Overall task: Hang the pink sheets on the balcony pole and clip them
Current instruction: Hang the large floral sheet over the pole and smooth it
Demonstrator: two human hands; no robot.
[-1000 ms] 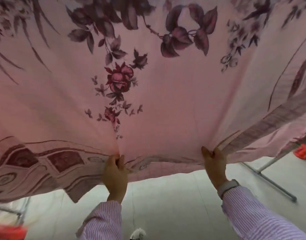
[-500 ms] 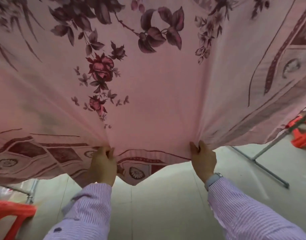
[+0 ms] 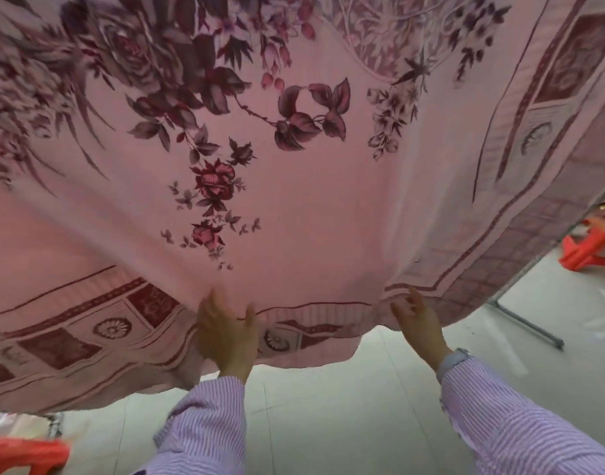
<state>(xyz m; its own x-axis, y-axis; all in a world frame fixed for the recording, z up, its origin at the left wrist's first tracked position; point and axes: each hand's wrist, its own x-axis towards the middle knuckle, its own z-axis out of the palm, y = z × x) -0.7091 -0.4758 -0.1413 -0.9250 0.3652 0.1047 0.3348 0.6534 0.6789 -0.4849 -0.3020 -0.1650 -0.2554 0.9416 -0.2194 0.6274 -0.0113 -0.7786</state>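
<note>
From the head camera, the pink sheet (image 3: 311, 207) fills nearly the whole view, spread overhead and sloping down to its patterned border, which hangs just above the pale floor (image 3: 328, 423). The pole it should hang on is not visible. The left hand (image 3: 225, 334) lies against the border with fingers mostly straight and thumb spread, pressing or smoothing the cloth, not pinching it. The right hand (image 3: 419, 323) reaches the same border further along, fingers loose and slightly parted; it touches the edge, but whether it grips any cloth I cannot tell. The sheet looks soft, thin and light, draping in folds, so it will likely sag and slide unless held at the hem, best taken along that bordered edge. Below the sheet's right side stand a metal rack leg (image 3: 527, 323) and a red stool (image 3: 589, 255). No writing or label can be read.
</note>
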